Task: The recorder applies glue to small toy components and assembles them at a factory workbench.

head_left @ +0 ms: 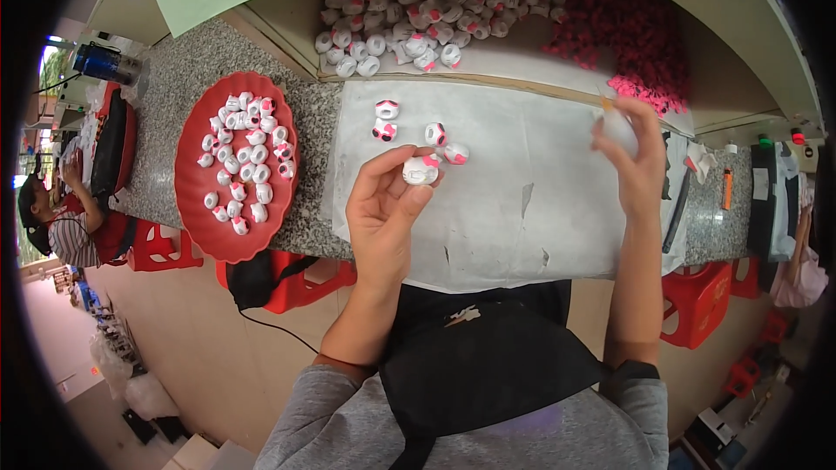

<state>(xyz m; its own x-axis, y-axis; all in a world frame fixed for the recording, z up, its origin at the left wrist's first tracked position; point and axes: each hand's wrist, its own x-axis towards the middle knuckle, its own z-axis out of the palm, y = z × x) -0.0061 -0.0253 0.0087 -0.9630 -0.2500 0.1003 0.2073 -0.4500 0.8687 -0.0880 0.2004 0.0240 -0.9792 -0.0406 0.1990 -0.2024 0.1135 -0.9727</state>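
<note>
Between the thumb and fingers of my left hand is a small white figurine head with a pink bow, held above the paper sheet. Just behind it on the sheet lie a few similar heads with pink and black marks, among them one head at the left and another close to my fingertips. My right hand is raised over the sheet's right side. Its fingers are closed around a pale translucent squeeze bottle with an orange, needle-like tip, somewhat blurred.
A red scalloped tray of white heads stands on the granite counter at left. Behind the white paper, a shelf holds heaped heads and small pink pieces. An orange marker-like stick lies right. Other people sit at both sides.
</note>
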